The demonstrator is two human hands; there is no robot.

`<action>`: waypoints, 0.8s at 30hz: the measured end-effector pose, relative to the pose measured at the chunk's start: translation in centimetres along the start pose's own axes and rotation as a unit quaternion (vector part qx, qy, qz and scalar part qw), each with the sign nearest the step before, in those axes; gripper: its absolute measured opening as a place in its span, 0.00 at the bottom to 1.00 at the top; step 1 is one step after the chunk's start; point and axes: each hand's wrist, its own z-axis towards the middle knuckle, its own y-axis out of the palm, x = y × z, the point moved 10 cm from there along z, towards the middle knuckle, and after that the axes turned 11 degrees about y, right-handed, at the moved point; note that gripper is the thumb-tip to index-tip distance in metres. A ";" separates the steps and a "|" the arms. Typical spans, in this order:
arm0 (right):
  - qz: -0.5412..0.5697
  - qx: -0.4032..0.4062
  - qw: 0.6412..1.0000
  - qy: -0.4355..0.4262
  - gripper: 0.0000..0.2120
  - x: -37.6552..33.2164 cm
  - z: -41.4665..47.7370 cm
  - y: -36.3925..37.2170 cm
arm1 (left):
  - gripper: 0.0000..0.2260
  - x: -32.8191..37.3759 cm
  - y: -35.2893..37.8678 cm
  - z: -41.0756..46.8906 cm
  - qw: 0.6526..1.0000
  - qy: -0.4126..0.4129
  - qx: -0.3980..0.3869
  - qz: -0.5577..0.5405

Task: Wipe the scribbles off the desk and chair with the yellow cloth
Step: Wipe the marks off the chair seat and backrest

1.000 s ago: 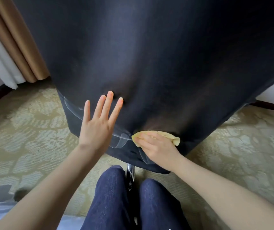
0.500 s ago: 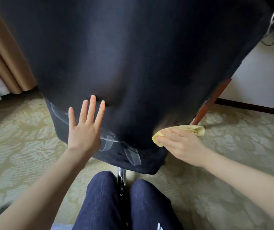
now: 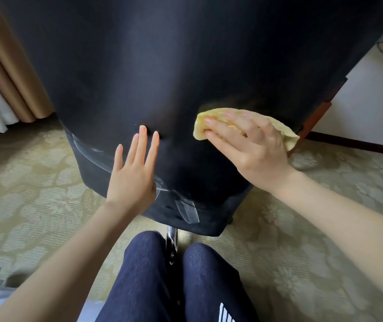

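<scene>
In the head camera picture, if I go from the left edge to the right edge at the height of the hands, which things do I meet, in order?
Tan folded curtain → open left hand pressed flat on the dark fabric chair back → right hand pressing the crumpled yellow cloth against the same chair back → reddish-brown wooden leg.

Single head view, looking forward and down, very close to dark chair back [image 3: 186, 66]; knees at bottom edge; wide-angle, edges probably bowed.

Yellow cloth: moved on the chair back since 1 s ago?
Yes. The yellow cloth under the right hand has gone up the chair back, away from the bottom edge by the white marks.
</scene>
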 end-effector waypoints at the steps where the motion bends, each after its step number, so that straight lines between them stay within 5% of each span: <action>1: -0.002 -0.003 1.000 -0.009 0.10 -0.5 -0.8 0.5 | 0.45 0.0 0.1 0.1 1.000 0.001 -0.007 0.003; 15: 0.123 -0.284 0.948 -0.070 0.14 -6.4 -18.0 6.7 | 0.46 -0.4 1.2 0.6 1.000 0.006 -0.015 -0.011; 21: 0.158 -0.289 0.940 -0.094 0.19 -4.3 -16.2 4.9 | 0.45 -0.3 1.3 0.7 0.999 -0.007 -0.028 -0.018; 24: 0.153 -0.244 0.954 -0.086 0.13 -1.9 -14.1 3.2 | 0.45 0.0 1.0 0.7 0.999 -0.010 -0.033 -0.021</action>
